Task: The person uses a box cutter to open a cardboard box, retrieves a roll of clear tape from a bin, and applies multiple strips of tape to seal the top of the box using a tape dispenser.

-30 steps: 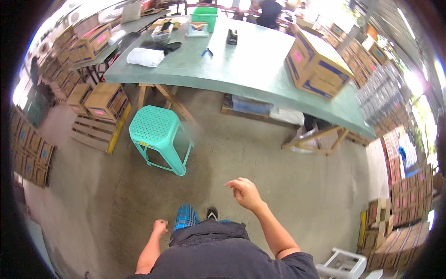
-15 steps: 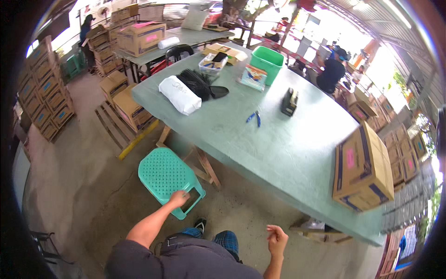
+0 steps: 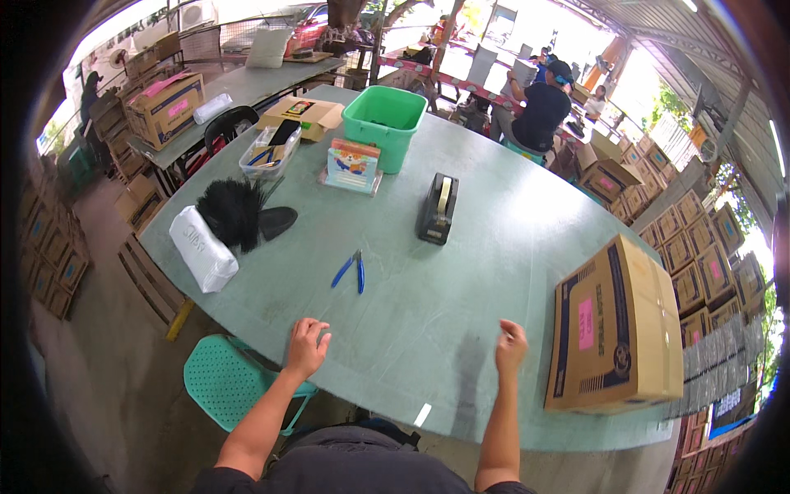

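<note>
- Head view: left hand over table edge, my fingers loosely spread.
- Right hand curled, near box; can't tell if pinching.
- Pliers lie beyond left hand; I judge: readying, grasping them needs forward reach.

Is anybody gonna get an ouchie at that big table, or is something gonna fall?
Maybe, if nobody's careful:
1. The blue-handled pliers lie loose just beyond the left hand, so a careless grab might pinch a finger.
2. The green stool stands by the near edge of the table, where someone might trip over it.
3. The big cardboard box sits near the table's right end; a hard bump might tip it off.
</note>
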### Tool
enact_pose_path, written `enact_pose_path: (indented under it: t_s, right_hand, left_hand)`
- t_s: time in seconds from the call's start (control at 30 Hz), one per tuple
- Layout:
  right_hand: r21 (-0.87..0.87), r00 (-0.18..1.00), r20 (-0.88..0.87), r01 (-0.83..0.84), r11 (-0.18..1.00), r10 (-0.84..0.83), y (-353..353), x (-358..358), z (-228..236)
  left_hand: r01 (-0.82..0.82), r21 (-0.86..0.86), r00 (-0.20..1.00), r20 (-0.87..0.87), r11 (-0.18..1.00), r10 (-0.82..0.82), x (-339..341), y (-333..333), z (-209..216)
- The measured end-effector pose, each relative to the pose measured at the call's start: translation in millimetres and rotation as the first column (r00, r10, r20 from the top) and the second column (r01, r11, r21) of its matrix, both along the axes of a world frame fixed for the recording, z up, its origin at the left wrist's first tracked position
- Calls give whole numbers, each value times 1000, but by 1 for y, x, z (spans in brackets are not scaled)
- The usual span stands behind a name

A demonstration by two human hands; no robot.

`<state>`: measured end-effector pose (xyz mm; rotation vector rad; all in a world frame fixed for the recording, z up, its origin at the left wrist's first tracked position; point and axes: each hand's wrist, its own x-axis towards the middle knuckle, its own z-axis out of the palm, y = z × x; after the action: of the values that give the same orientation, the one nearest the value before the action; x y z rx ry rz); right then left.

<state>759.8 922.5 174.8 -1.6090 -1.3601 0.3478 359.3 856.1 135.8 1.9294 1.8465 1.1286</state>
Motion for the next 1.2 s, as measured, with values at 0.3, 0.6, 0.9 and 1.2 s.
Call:
enact_pose_path:
  t_s: [0.3,0.6,0.9,1.2]
  right_hand:
    - [11,998,-50,-23,1000,23,228,-135,-67]
    - [119,954,-234,220,968,-188,278,-181,-63]
    - [207,883,-464,33,978,68,223,-171,-84]
    - [275,954,-263,216,937,-143,40,-162,-89]
  left_hand:
    - [-259,-64,930,-284,964,231,13,35,-31]
    - [-300,-90,922,-284,950,264,8,43,-23]
    - [-218,12,963,-159,976,217,-35,16,-16]
    - [-392,-70,919,-63,917,388,-136,-191,-33]
